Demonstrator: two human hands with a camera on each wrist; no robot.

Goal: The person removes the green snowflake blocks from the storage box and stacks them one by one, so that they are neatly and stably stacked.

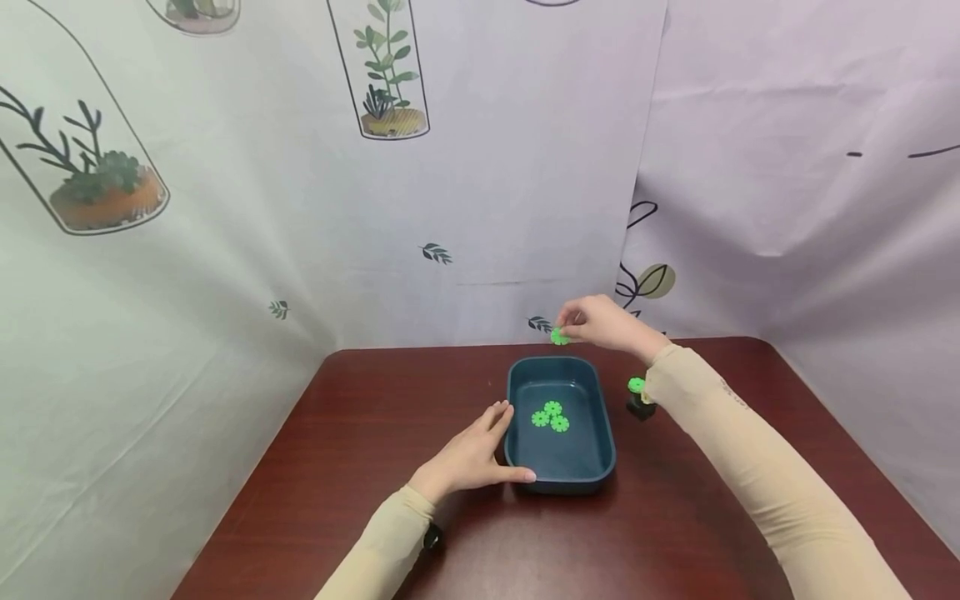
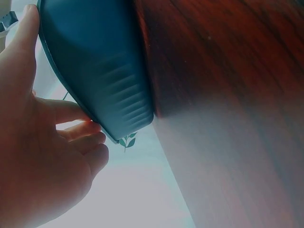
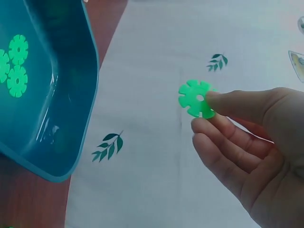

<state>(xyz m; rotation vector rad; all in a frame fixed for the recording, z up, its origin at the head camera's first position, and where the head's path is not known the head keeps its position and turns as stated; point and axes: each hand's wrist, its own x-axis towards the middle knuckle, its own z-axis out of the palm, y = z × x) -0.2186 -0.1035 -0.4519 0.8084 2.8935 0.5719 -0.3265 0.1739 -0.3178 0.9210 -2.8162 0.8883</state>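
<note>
**Right hand pinches green disc beyond far rim of tray**

Right hand (image 1: 603, 321): the thumb and index finger pinch one green notched disc (image 3: 191, 99). The right wrist view shows the thumb lying over one edge of the disc, its tip just beside the central hole. Most of the disc projects free beyond the fingertips, with its notched outer edge exposed. The other fingers are bent below it. In the head view the disc is raised near the far rim of the blue tray (image 1: 566, 458), apart from it.

Left hand (image 1: 467, 457): the thumb and fingers are spread apart at the tray's left side. The thumb reaches the near left corner of the rim; the fingertips touch the rim farther along. No disc is seen in this hand.

Tray: it rests on the reddish-brown table (image 1: 390, 417). Three further green discs (image 1: 542, 421) lie grouped close together on its floor, well apart from the left fingers. Whether their edges overlap cannot be told.

Surroundings: beside the right sleeve (image 1: 772, 467), to the right of the tray, a green piece (image 1: 637, 385) shows above a small dark object (image 1: 641, 408); how the two meet cannot be made out. A pale plant-printed cloth (image 1: 510, 208) stands behind the table.
</note>
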